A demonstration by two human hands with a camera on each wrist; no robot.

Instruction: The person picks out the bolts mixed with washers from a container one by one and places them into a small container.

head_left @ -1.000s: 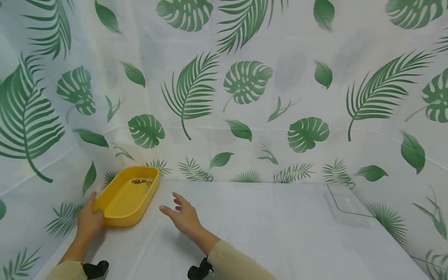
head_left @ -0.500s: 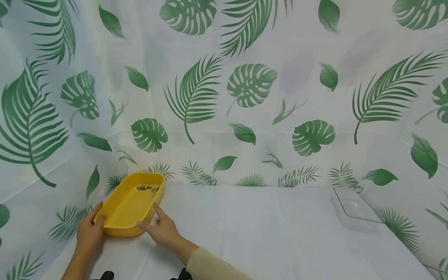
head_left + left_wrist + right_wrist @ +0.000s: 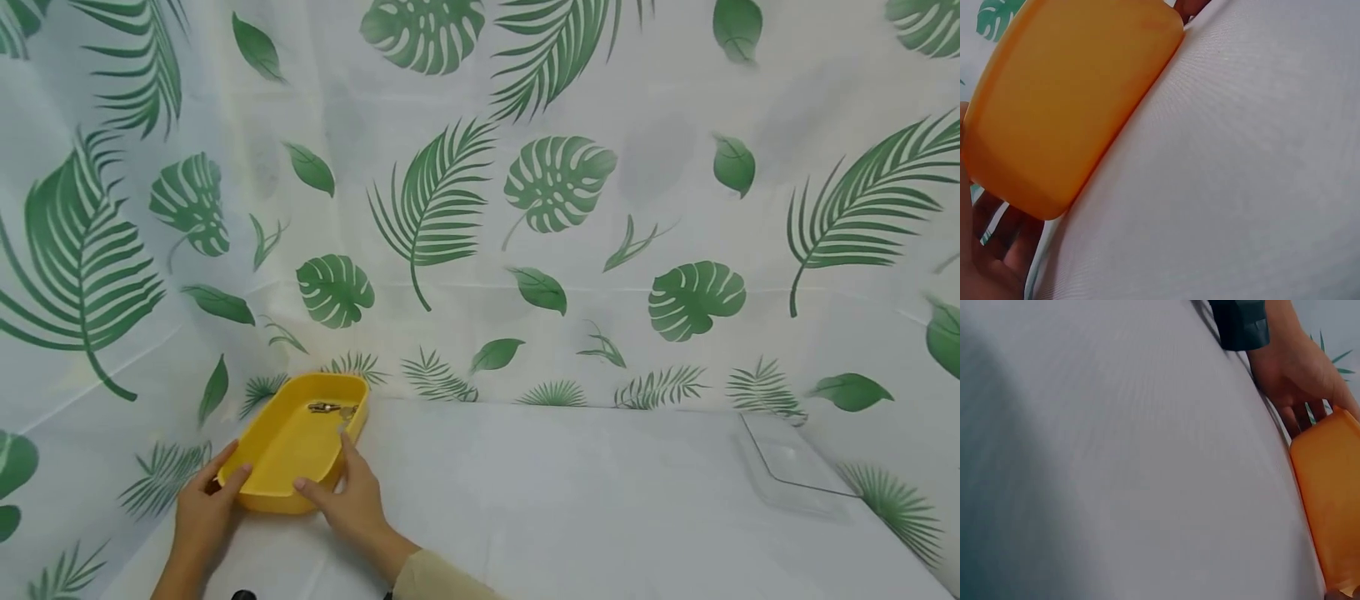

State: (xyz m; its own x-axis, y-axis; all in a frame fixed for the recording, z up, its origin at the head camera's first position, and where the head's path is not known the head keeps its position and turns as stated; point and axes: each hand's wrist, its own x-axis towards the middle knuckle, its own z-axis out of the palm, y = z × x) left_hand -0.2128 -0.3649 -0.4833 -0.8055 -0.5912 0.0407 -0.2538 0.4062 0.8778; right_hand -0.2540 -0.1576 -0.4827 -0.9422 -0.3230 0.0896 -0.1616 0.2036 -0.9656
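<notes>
A yellow plastic tray (image 3: 300,450) sits at the left of the white-covered table, its long side running away from me. My left hand (image 3: 204,518) grips its near left corner, thumb at the rim and fingers outside the wall. My right hand (image 3: 356,504) holds the near right corner, thumb on the front wall and index finger along the right side. Inside, toward the far end, lie a slim dark metal piece (image 3: 324,407) and some small silvery things (image 3: 347,412), too small to name. In the left wrist view the tray's wall (image 3: 1079,106) fills the upper left.
A clear, shallow container (image 3: 798,471) stands near the table's right edge. Leaf-printed cloth (image 3: 465,333) hangs behind the table and along its left side. The white table cover (image 3: 570,508) stretches between tray and container.
My right hand has come left onto the tray's near right corner, from apart a second ago. The left hand stays on the tray. The head view has shifted slightly.
</notes>
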